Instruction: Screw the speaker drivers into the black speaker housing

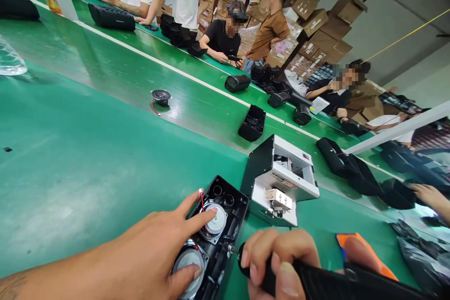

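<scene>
My left hand (154, 251) lies flat on an open black speaker housing (230, 206) at the bottom centre. Its fingers press on two round silver speaker drivers (217, 219) with red wires. My right hand (277, 260) grips a black electric screwdriver (316, 281), whose tip sits at the right edge of the housing. A grey and black screw feeder box (277, 180) stands just behind the housing.
A loose small speaker driver (161, 97) and several black speaker housings (252, 123) lie on the green belt (87, 150). Several people work along the far side. Cardboard boxes (309, 14) are stacked behind them. Another person's hand (431, 197) is at the right.
</scene>
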A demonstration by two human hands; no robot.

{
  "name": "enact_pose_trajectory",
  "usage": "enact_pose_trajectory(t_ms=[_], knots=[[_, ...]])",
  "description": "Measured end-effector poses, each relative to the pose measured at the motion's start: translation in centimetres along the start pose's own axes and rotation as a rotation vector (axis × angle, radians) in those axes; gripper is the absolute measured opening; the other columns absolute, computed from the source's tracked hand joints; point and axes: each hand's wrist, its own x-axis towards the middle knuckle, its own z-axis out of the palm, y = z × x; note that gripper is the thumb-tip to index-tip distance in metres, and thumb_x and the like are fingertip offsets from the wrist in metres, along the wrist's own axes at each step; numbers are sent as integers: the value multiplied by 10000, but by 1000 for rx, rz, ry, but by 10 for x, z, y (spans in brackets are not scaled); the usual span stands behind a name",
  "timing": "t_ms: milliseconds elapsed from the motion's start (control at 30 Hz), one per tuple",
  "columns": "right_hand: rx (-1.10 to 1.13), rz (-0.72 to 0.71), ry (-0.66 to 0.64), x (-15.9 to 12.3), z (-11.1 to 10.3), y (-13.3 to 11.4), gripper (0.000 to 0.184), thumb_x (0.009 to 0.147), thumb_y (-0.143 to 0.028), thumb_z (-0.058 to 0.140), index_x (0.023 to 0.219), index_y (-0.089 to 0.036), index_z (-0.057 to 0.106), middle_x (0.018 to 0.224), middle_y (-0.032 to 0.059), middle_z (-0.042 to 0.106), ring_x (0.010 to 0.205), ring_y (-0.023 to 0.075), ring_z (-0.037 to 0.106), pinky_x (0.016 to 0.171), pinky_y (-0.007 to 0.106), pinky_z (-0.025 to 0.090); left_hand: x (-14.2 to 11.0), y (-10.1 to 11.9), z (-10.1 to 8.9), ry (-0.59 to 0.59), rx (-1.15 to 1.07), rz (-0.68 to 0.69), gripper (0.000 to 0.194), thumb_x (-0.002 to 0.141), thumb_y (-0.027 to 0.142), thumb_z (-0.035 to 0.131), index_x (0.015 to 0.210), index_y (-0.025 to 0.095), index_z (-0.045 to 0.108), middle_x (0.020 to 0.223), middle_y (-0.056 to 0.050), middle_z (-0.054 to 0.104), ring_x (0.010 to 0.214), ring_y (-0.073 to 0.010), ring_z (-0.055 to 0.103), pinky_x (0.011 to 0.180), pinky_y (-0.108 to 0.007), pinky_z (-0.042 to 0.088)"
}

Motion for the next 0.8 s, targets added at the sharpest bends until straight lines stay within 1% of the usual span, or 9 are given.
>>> enact_pose_trajectory(t_ms=[100, 200, 333, 433, 500, 567, 667, 733, 800], knots=[[-30, 4, 125, -5, 16, 8, 313, 1146, -384, 662, 868, -275, 570, 560, -89, 489, 380, 158, 488, 375, 246, 493, 1, 0, -1, -7, -16, -10, 926, 974, 376, 768, 1846, 445, 466, 1983, -82, 222, 1608, -419, 657, 1316, -562, 579], [-26, -2, 128, -9, 20, 12, 291, 1150, -351, 664, 884, -266, 583, 612, -95, 497, 379, 135, 467, 384, 253, 506, 1, 1, -2, -18, -29, -22, 927, 967, 392, 774, 1843, 438, 476, 1981, -89, 226, 1609, -430, 654, 1313, -576, 579], [-9, -3, 152, -16, 18, 17, 156, 1186, -302, 647, 1034, -268, 631, 739, -98, 523, 426, 113, 501, 439, 257, 546, 1, 0, -2, -23, -43, -30, 931, 965, 377, 778, 1844, 437, 475, 1980, -96, 202, 1613, -451, 643, 1312, -602, 576], [6, -33, 121, -17, 20, 18, 136, 1203, -248, 616, 1071, -272, 637, 766, -103, 519, 447, 104, 520, 446, 237, 541, 1, 0, 0, -10, -54, -29, 943, 952, 381, 790, 1841, 439, 481, 1979, -91, 191, 1614, -471, 634, 1309, -620, 579], [14, -50, 108, -15, 23, 17, 104, 1201, -213, 606, 1142, -287, 647, 784, -111, 518, 453, 95, 518, 452, 225, 545, 1, 0, 1, -5, -52, -40, 935, 946, 396, 786, 1833, 446, 494, 1976, -82, 204, 1626, -469, 622, 1315, -633, 572], [6, -39, 162, -12, 25, 14, 176, 1193, -187, 608, 1291, -331, 635, 792, -124, 517, 454, 87, 491, 469, 215, 546, 0, 2, 2, 1, -53, -60, 924, 943, 396, 777, 1823, 466, 504, 1973, -71, 218, 1631, -447, 626, 1324, -633, 562], [7, 4, 258, -10, 28, 12, 426, 1167, -178, 652, 1507, -407, 540, 769, -141, 524, 458, 100, 461, 492, 216, 539, -1, 4, 3, 21, -59, -67, 922, 943, 389, 780, 1819, 474, 507, 1972, -87, 259, 1615, -434, 649, 1323, -630, 564], [37, 11, 253, -11, 29, 12, 509, 1165, -186, 669, 1574, -434, 496, 777, -142, 534, 462, 109, 473, 496, 223, 544, -2, 5, 4, 38, -57, -61, 923, 941, 380, 787, 1819, 457, 515, 1973, -105, 273, 1611, -452, 649, 1315, -645, 570], [64, -6, 227, -11, 29, 13, 505, 1175, -199, 656, 1590, -438, 497, 793, -139, 536, 451, 106, 466, 483, 219, 538, -1, 3, 6, 31, -60, -49, 915, 951, 383, 785, 1823, 442, 514, 1980, -111, 259, 1579, -476, 677, 1290, -666, 591]])
